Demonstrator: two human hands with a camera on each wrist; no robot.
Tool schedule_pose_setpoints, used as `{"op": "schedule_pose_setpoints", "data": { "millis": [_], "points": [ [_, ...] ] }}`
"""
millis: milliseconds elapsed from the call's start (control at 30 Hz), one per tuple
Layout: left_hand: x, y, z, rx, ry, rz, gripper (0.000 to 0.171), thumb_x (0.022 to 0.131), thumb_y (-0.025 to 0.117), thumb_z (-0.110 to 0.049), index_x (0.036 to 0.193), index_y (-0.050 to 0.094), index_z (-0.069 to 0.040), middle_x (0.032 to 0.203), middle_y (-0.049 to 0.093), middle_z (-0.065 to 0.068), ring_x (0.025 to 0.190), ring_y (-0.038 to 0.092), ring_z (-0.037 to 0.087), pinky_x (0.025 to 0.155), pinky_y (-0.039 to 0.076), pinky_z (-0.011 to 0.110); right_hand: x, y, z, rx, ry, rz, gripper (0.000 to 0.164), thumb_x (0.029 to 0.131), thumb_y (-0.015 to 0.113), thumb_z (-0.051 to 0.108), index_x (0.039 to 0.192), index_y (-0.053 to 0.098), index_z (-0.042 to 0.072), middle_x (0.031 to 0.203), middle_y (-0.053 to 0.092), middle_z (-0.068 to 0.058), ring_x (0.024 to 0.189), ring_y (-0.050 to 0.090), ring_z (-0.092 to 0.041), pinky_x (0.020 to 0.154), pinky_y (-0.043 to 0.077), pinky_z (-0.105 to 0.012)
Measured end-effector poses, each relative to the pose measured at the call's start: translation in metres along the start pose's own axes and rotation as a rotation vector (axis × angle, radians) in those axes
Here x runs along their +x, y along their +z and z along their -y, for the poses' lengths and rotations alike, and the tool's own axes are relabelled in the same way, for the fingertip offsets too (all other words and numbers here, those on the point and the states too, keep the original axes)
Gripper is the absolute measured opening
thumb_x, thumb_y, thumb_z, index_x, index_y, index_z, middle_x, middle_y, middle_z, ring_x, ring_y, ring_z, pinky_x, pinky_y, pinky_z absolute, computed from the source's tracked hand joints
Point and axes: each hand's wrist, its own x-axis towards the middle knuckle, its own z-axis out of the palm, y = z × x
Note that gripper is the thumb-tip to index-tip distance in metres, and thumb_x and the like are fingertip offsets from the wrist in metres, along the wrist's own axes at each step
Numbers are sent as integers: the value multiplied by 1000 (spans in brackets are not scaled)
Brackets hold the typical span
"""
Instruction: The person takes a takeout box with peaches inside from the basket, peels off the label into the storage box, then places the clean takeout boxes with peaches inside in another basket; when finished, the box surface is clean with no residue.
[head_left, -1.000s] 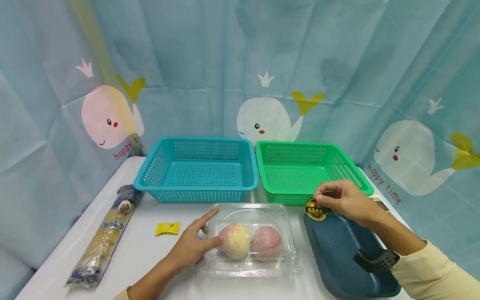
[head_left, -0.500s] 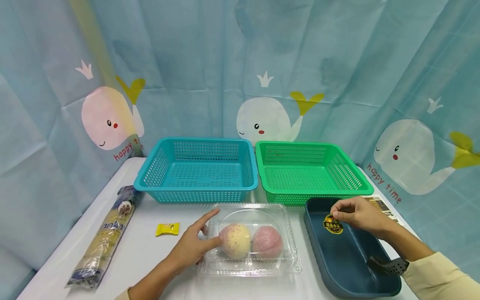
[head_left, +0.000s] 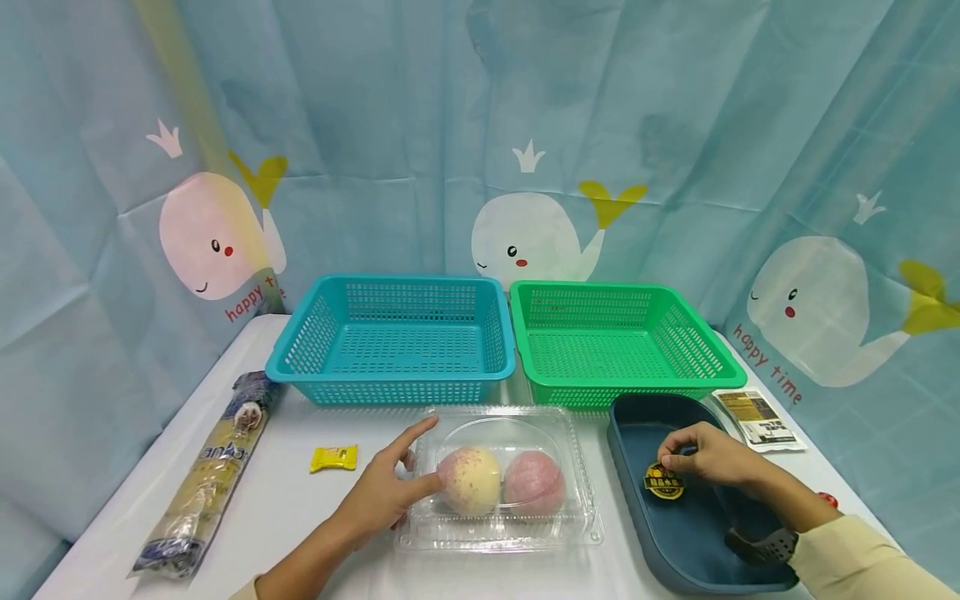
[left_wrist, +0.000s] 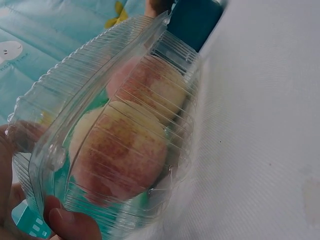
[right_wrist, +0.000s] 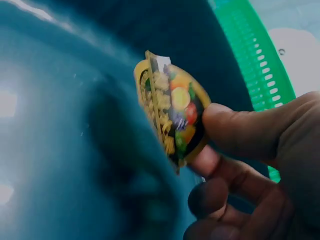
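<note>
A clear plastic clamshell box (head_left: 502, 533) sits on the white table, its lid down over two peaches (head_left: 471, 481). My left hand (head_left: 382, 487) grips the left end of this box, thumb on the near side and fingers on the far side. Inside the dark blue basin (head_left: 693, 537) on the right, my right hand (head_left: 712, 454) pinches a round black-and-gold fruit sticker (head_left: 664, 482) between thumb and fingertips. The right wrist view shows the sticker (right_wrist: 175, 110) creased, fruit pictures facing up, close over the basin's surface. My right wrist wears a black band (head_left: 765, 546).
Behind stand a blue basket (head_left: 405, 392) and a green basket (head_left: 630, 392) side by side. A long printed packet (head_left: 213, 475) lies at the left, a small yellow wrapped sweet (head_left: 333, 457) near it. Right of the basin lie a flat packet (head_left: 759, 419) and a small red item (head_left: 828, 499).
My right hand has carried the sticker from the basin's far rim down and nearer, into the basin. The left hand and the box have stayed put.
</note>
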Motion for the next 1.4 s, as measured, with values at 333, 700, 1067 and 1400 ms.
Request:
{"op": "schedule_pose_setpoints", "data": {
  "millis": [333, 700, 1067, 1400],
  "points": [
    [0, 0, 1, 1, 0, -10, 76, 82, 74, -17, 147, 39, -35, 104, 34, 20, 43, 28, 12, 38, 33, 21, 0, 6, -4, -180, 40, -78, 10, 91, 67, 16, 93, 71, 7, 87, 64, 0, 81, 55, -16, 63, 48, -28],
    [1, 0, 1, -5, 5, -10, 75, 82, 74, -16, 147, 40, -34, 102, 34, 18, 42, 28, 12, 38, 33, 21, -6, -11, 37, -246, 38, -232, 30, 92, 67, 20, 114, 67, -1, 103, 64, -7, 91, 61, -26, 70, 53, -37],
    [1, 0, 2, -10, 6, -8, 76, 83, 74, -16, 148, 38, -30, 102, 33, 19, 43, 28, 12, 38, 33, 20, -7, -39, 85, -336, -96, -448, 28, 94, 65, 22, 116, 67, 5, 102, 60, -11, 63, 51, -17, 49, 41, -30],
    [-1, 2, -2, -25, 8, 0, 75, 83, 74, -14, 148, 40, -26, 100, 33, 16, 42, 30, 13, 36, 34, 23, -6, -77, 100, -413, -99, -640, 38, 95, 64, 24, 125, 61, 2, 107, 49, -11, 73, 46, -22, 54, 38, -34]
  ]
}}
